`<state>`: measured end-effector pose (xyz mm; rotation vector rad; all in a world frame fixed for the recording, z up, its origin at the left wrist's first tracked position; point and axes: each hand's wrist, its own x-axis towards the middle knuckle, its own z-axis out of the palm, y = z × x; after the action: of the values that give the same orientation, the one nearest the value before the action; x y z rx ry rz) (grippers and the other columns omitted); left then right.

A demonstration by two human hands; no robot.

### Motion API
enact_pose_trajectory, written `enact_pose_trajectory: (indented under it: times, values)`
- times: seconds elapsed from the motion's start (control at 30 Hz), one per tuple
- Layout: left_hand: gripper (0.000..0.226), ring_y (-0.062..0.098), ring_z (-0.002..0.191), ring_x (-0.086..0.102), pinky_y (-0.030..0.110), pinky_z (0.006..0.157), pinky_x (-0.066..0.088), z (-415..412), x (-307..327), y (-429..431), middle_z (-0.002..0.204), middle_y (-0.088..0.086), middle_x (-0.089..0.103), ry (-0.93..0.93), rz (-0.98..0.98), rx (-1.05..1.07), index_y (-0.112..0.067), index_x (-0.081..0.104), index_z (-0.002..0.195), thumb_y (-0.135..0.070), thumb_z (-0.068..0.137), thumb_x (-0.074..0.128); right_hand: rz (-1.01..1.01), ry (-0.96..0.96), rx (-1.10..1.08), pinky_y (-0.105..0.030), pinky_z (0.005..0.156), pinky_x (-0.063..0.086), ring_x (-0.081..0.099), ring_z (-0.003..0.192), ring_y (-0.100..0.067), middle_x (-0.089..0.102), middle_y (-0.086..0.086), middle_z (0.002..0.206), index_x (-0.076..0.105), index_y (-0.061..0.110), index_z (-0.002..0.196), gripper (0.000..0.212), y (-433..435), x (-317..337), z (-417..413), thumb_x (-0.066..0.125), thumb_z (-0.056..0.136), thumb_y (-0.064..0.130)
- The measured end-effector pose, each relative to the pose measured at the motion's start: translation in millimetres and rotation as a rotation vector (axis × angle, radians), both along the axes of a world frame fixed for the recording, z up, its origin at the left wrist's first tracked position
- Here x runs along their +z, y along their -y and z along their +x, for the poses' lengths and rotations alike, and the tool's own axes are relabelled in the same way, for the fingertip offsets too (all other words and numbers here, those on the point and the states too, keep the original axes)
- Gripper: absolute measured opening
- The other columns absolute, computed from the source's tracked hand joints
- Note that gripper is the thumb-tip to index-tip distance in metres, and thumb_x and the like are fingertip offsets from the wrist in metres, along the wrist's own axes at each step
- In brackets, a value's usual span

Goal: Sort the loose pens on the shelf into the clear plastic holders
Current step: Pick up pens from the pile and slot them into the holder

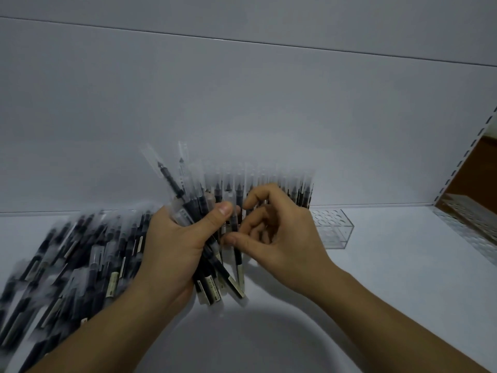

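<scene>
A: The left hand (174, 238) is clenched round a bundle of pens (207, 275), thumb pressed across the front; the bundle splays, capped tips far, label ends near.

B: And the right hand (285, 238)?

A: Fingers curled, thumb and fingertips apparently pinching a single pen (237, 254) at the bundle's right edge; blur keeps me from being certain of the contact.

B: So what could go wrong?

A: My worry is the draw itself; the pens look sleeved in slick clear wrap, so pulling one may drag its neighbours out of a loose clench, and they would scatter onto the shelf (390, 278).

B: Beyond the hands?

A: The clear holder (336, 230) stands just behind them, at the far side of the shelf; its left part is packed with upright pens (238, 184), only the right end shows free holes; knuckles reaching across could knock the standing ones, and a light holder might slide or tip.

B: Anything else?

A: The loose pile (75, 265) lies at the left, under the left forearm, running towards the near edge; a careless sweep could roll some off; a second holder (468, 219) sits at the far right, well apart.
</scene>
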<state>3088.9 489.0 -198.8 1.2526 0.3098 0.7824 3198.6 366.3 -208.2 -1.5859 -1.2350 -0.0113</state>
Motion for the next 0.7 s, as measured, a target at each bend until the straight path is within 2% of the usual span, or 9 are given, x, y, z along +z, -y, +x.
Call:
enact_pose_trajectory:
  times: [0.07, 0.17, 0.33, 0.43, 0.5, 0.57, 0.7]
  values:
    - [0.027, 0.035, 0.089, 0.075, 0.050, 0.074, 0.062, 1, -1, -1, 0.096, 0.018, 0.077, -0.006, 0.001, 0.011, -0.007, 0.074, 0.097, -0.019, 0.073, 0.076, 0.006, -0.024, -0.009, -0.014, 0.059, 0.047, 0.067, 0.064, -0.016, 0.072, 0.003, 0.074, 0.054, 0.024, 0.104, 0.039, 0, 0, 1, 0.085, 0.083, 0.012]
    - [0.026, 0.034, 0.089, 0.076, 0.048, 0.077, 0.061, 2, -3, -1, 0.095, 0.016, 0.077, -0.008, 0.010, 0.042, -0.008, 0.073, 0.098, -0.020, 0.074, 0.076, 0.020, -0.047, -0.003, -0.019, 0.060, 0.049, 0.066, 0.065, -0.016, 0.071, 0.002, 0.075, 0.055, 0.023, 0.109, 0.040, 2, 3, 5, 0.082, 0.085, 0.007]
    - [0.017, 0.023, 0.089, 0.076, 0.036, 0.076, 0.062, -1, 0, -3, 0.088, 0.009, 0.078, -0.036, 0.201, 0.076, -0.007, 0.074, 0.094, -0.019, 0.083, 0.070, 0.127, -0.098, -0.054, -0.035, 0.059, 0.053, 0.059, 0.064, -0.015, 0.066, 0.000, 0.078, 0.054, 0.022, 0.125, 0.048, 12, 15, 17, 0.077, 0.087, 0.002]
    - [0.020, 0.015, 0.075, 0.075, 0.019, 0.069, 0.058, -4, 5, -3, 0.082, 0.004, 0.077, -0.036, 0.383, 0.114, -0.006, 0.069, 0.094, -0.021, 0.082, 0.070, 0.217, -0.108, -0.091, -0.033, 0.058, 0.050, 0.055, 0.063, -0.013, 0.061, 0.001, 0.080, 0.052, 0.020, 0.132, 0.055, 17, 21, 27, 0.074, 0.087, -0.003]
    - [0.017, 0.010, 0.068, 0.072, 0.013, 0.064, 0.054, -5, 6, -1, 0.077, 0.000, 0.075, -0.083, 0.500, 0.114, -0.009, 0.067, 0.092, -0.022, 0.083, 0.070, 0.274, -0.101, -0.134, -0.032, 0.059, 0.047, 0.052, 0.063, -0.014, 0.058, -0.006, 0.082, 0.050, 0.021, 0.135, 0.058, 22, 26, 35, 0.071, 0.088, -0.006]
    - [0.014, 0.008, 0.064, 0.070, 0.010, 0.061, 0.052, -6, 5, 1, 0.074, -0.001, 0.074, -0.095, 0.501, 0.097, -0.008, 0.066, 0.090, -0.020, 0.084, 0.070, 0.326, -0.075, -0.199, -0.040, 0.058, 0.049, 0.049, 0.063, -0.017, 0.055, -0.011, 0.084, 0.051, 0.023, 0.136, 0.058, 28, 31, 43, 0.068, 0.089, -0.007]
    - [0.022, 0.009, 0.065, 0.071, 0.009, 0.060, 0.051, -5, 3, 3, 0.074, 0.000, 0.074, -0.102, 0.491, 0.076, -0.006, 0.068, 0.088, -0.027, 0.080, 0.069, 0.379, 0.010, -0.358, -0.050, 0.061, 0.057, 0.058, 0.070, -0.029, 0.054, 0.001, 0.080, 0.060, 0.024, 0.132, 0.046, 41, 38, 65, 0.068, 0.093, 0.002]
